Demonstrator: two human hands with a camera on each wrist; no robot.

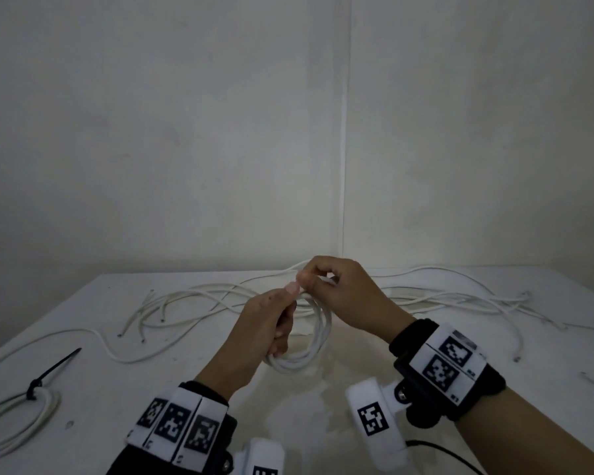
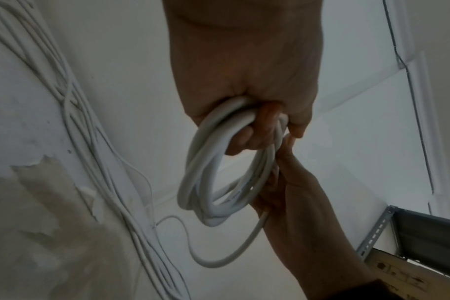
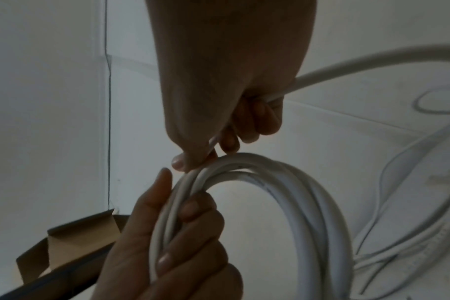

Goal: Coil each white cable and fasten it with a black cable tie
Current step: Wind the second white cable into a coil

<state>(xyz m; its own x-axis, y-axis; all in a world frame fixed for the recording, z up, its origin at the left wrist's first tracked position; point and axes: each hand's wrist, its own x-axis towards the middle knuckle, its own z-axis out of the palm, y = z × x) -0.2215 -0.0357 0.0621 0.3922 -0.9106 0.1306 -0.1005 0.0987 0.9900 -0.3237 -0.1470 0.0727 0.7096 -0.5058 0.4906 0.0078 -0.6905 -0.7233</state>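
Observation:
My left hand (image 1: 275, 313) grips a coil of white cable (image 1: 309, 351) of several loops, held above the white table (image 1: 172, 399). In the left wrist view the coil (image 2: 206, 172) hangs from my curled fingers (image 2: 252, 138). My right hand (image 1: 333, 286) sits just above it and pinches the free run of the same cable (image 3: 347, 67) where it meets the top of the coil (image 3: 283, 178). A finished coil (image 1: 21, 416) bound with a black cable tie (image 1: 48, 373) lies at the table's left edge.
Several loose white cables (image 1: 192, 303) sprawl across the back of the table, more (image 1: 467, 299) to the right. The table stands in a corner of white walls. A cardboard box (image 3: 72, 243) and a metal shelf frame (image 2: 378, 229) appear in the wrist views.

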